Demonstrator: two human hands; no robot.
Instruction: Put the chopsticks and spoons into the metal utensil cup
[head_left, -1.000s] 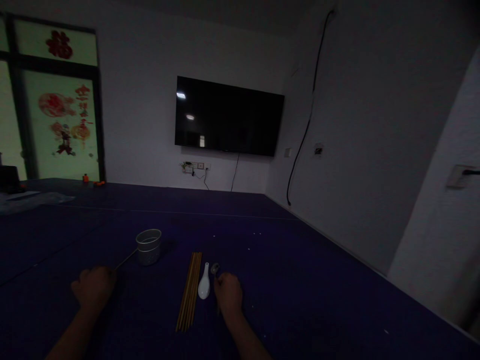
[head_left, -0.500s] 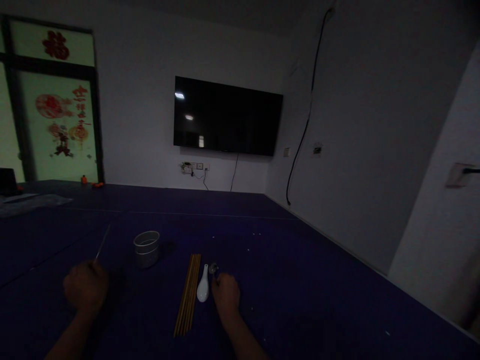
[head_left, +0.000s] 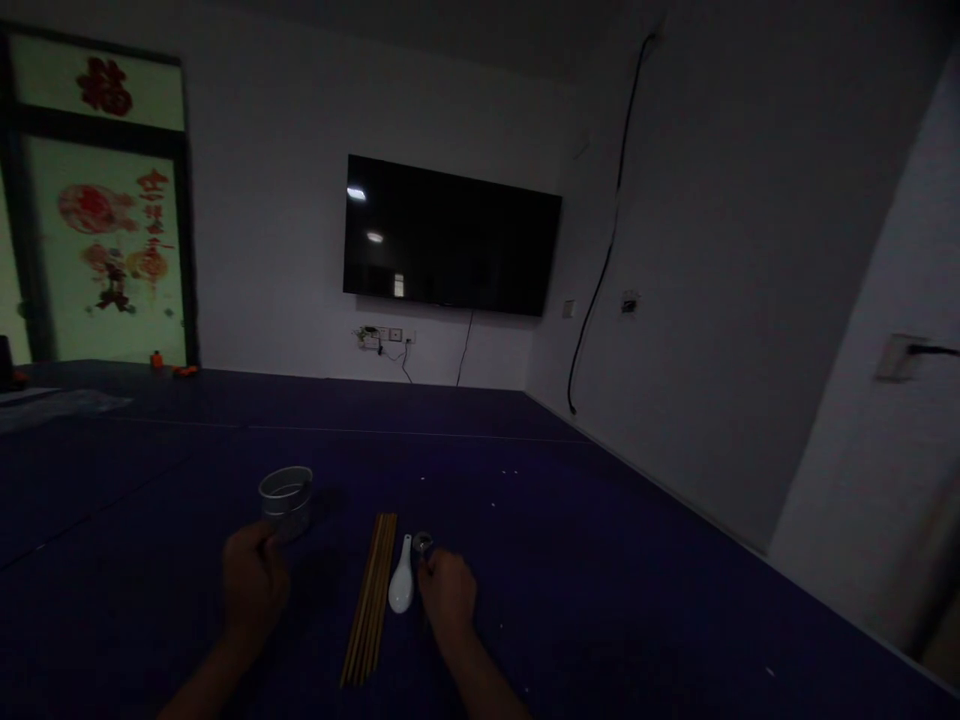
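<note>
My left hand (head_left: 255, 580) is closed beside a grey metal cup (head_left: 286, 510), its fingertips overlapping the cup's lower near side. The thin stick it gripped in the earlier frames is hidden or too dark to make out now. My right hand (head_left: 448, 592) is closed, resting low on the purple surface. Its fingers pinch a small spoon-like utensil (head_left: 423, 542) with a round metal head; most of its handle is covered. A white soup spoon (head_left: 401, 582) lies just left of that hand, bowl toward me. Left of it is a neat row of several wooden chopsticks (head_left: 369, 600).
The purple tabletop (head_left: 600, 560) runs back to a wall with a television (head_left: 450, 240). Small white specks dot it. Clear plastic sheeting (head_left: 67, 405) lies at the far left, and small orange objects (head_left: 185, 371) sit near the glass door (head_left: 105, 250).
My left hand first swung the thin stick away from the cup, tip up, then moved right to the cup's near side. My right hand stayed in place. The view shifted slightly.
</note>
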